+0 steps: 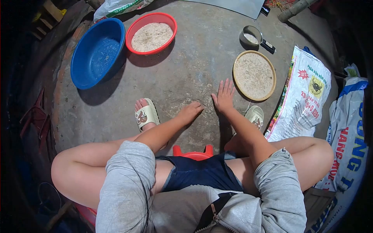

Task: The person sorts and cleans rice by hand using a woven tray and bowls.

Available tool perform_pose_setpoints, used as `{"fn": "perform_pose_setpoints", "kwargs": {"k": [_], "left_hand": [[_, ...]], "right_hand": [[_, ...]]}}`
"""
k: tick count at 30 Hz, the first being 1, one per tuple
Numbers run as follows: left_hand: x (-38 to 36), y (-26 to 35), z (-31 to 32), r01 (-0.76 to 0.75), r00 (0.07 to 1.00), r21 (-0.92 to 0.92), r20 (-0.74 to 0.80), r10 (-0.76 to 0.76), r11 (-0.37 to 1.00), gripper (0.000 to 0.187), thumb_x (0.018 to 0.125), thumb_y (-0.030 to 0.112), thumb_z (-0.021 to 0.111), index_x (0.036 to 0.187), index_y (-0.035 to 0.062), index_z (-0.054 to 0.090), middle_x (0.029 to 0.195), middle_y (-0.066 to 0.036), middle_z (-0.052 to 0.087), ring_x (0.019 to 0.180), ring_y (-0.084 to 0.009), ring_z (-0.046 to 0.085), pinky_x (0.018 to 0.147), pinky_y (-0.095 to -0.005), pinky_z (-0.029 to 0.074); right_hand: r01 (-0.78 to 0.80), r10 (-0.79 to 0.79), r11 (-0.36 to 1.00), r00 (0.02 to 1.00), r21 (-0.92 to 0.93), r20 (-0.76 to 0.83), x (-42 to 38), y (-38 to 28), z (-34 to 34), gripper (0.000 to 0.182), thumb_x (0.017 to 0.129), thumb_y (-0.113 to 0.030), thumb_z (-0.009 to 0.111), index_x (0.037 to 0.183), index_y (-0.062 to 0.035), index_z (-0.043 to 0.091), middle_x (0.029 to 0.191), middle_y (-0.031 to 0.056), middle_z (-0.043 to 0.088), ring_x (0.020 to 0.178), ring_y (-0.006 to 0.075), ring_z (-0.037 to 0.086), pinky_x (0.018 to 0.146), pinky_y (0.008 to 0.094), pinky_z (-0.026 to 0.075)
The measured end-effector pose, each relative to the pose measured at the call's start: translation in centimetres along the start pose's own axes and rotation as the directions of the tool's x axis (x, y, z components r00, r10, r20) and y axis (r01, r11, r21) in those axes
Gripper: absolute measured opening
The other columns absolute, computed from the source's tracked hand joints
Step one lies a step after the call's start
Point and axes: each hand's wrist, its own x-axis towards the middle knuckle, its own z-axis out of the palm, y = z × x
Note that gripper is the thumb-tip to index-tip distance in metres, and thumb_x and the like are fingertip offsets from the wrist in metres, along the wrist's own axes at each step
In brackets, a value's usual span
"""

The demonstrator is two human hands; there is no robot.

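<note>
My left hand (190,112) is low over the concrete floor between my feet, beside scattered pale grains (193,93). Its fingers are bent and drawn together, and whatever may be in them is hidden. Just to its right, my right hand (224,98) reaches forward with straight, parted fingers and holds nothing. Those fingertips come close to the left edge of a round shallow tray (235,73) that bears a layer of pale, husk-like grain (254,75).
A metal pot with a dark handle (248,39) stands behind the tray. At the upper left are a blue basin (79,58) and a red basin (128,37) of pale grain (152,37). Printed sacks (303,97) lie on the right. A red stool (194,155) is beneath me.
</note>
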Motion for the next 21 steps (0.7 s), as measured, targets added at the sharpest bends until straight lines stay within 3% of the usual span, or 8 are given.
{"fn": "perform_pose_setpoints", "kwargs": {"k": [8,12,15,17,18,19,20,21], "left_hand": [[1.5,-2.9,-0.2,-0.17,0.977,0.057,0.142,0.161,0.984,0.017,0.079,0.012,0.049,0.094,0.0068,0.055,0.089,-0.011,0.053,0.09,-0.0284,0.055,0.076,-0.0369,0.047],[2.6,-4.7,-2.1,-0.044,0.998,0.046,-0.038,0.046,0.998,0.01,0.077,0.008,0.051,0.086,0.0045,0.054,0.093,-0.013,0.056,0.092,-0.0318,0.054,0.073,-0.0376,0.048],[4.4,-5.9,-3.7,0.155,0.916,-0.012,-0.373,-0.148,0.988,0.015,0.074,0.007,0.057,0.089,0.0055,0.059,0.087,-0.014,0.059,0.086,-0.0304,0.058,0.069,-0.0364,0.048],[6.1,-6.4,-5.1,0.461,0.695,-0.519,-0.292,-0.657,0.719,0.019,0.074,0.005,0.064,0.092,0.0039,0.063,0.082,-0.012,0.063,0.074,-0.0243,0.061,0.064,-0.0321,0.049],[6.7,-7.3,-5.1,0.462,0.692,-0.519,-0.297,-0.658,0.719,0.019,0.074,0.005,0.064,0.092,0.0039,0.063,0.082,-0.012,0.063,0.074,-0.0243,0.061,0.064,-0.0321,0.049],[7.3,-8.2,-5.2,0.37,0.573,-0.841,-0.127,-0.81,0.394,0.02,0.076,0.005,0.064,0.095,0.0019,0.062,0.082,-0.012,0.064,0.07,-0.0213,0.061,0.063,-0.0287,0.049],[7.8,-8.8,-5.5,0.188,0.49,-0.982,0.105,-0.865,-0.012,0.021,0.078,0.004,0.064,0.098,-0.0001,0.061,0.083,-0.011,0.065,0.066,-0.0183,0.062,0.062,-0.0253,0.049],[8.0,-9.4,-5.9,0.05,0.491,-0.978,0.201,-0.848,-0.203,0.02,0.078,-0.001,0.063,0.097,-0.0032,0.06,0.087,-0.01,0.063,0.073,-0.0163,0.061,0.064,-0.0226,0.049]], "right_hand": [[0.076,-0.074,0.994,0.997,0.074,-0.03,-0.4,-1.6,-0.5,0.061,0.087,-0.036,0.049,0.135,-0.0028,0.031,0.142,0.0242,0.019,0.132,0.0453,0.013,0.104,0.0585,0.012],[0.439,-0.431,0.882,0.899,0.171,-0.081,-1.4,-2.6,-1.3,0.049,0.083,-0.029,0.054,0.125,-0.0043,0.043,0.136,0.019,0.034,0.127,0.0374,0.029,0.102,0.0542,0.023],[0.82,-0.819,0.551,0.567,0.155,-0.086,-2.0,-3.1,-1.4,0.04,0.081,-0.021,0.05,0.118,-0.0039,0.049,0.122,0.013,0.048,0.115,0.0277,0.045,0.095,0.0399,0.036],[0.805,-0.821,0.546,0.569,0.233,-0.042,-2.3,-3.1,-1.0,0.035,0.079,-0.018,0.049,0.111,-0.0041,0.052,0.112,0.0117,0.05,0.108,0.0266,0.048,0.091,0.0376,0.038],[0.782,-0.822,0.543,0.569,0.305,0.005,-2.2,-3.1,-0.8,0.03,0.078,-0.016,0.048,0.105,-0.0044,0.054,0.102,0.0104,0.053,0.101,0.0255,0.05,0.086,0.0353,0.041],[0.787,-0.826,0.539,0.564,0.302,0.004,-1.9,-3.2,-0.6,0.03,0.078,-0.016,0.048,0.105,-0.0044,0.054,0.102,0.0104,0.053,0.101,0.0255,0.05,0.086,0.0353,0.041],[0.784,-0.824,0.543,0.566,0.301,0.011,-1.5,-3.4,-0.5,0.024,0.076,-0.015,0.049,0.097,-0.0049,0.054,0.094,0.0093,0.051,0.094,0.0244,0.05,0.082,0.0338,0.042],[0.783,-0.824,0.546,0.567,0.3,0.019,-1.0,-3.5,-0.4,0.018,0.074,-0.014,0.049,0.09,-0.0053,0.054,0.086,0.0082,0.049,0.087,0.0234,0.051,0.078,0.0323,0.043]]}}
